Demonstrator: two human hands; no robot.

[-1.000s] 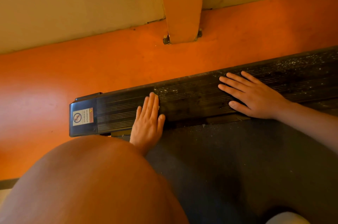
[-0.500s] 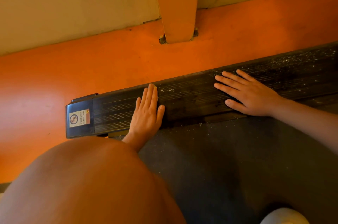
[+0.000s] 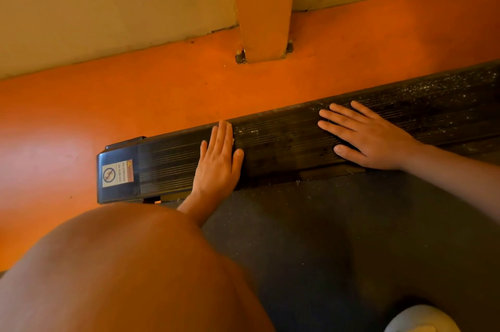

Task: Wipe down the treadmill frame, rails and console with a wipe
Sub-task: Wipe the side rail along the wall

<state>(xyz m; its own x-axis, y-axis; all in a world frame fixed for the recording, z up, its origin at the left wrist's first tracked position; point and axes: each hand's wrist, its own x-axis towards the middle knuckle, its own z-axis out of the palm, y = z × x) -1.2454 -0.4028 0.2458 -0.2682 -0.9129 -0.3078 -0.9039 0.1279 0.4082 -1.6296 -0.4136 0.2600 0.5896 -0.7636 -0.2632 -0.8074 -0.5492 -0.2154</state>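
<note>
Orange floor (image 3: 81, 115) flanks the ribbed black rail (image 3: 284, 142); left hand (image 3: 216, 166) and right hand (image 3: 376, 139) lie flat, outstretched.

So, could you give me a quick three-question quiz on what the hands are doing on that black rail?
1. True or false: the left hand and the right hand both lie flat, fingers straight, on the black rail.
2. Which hand is nearer the warning sticker? A) left B) right
3. Fill in: most pale specks lie on the rail beyond the ___ hand.

Key: 1 true; 2 A; 3 right.
</note>
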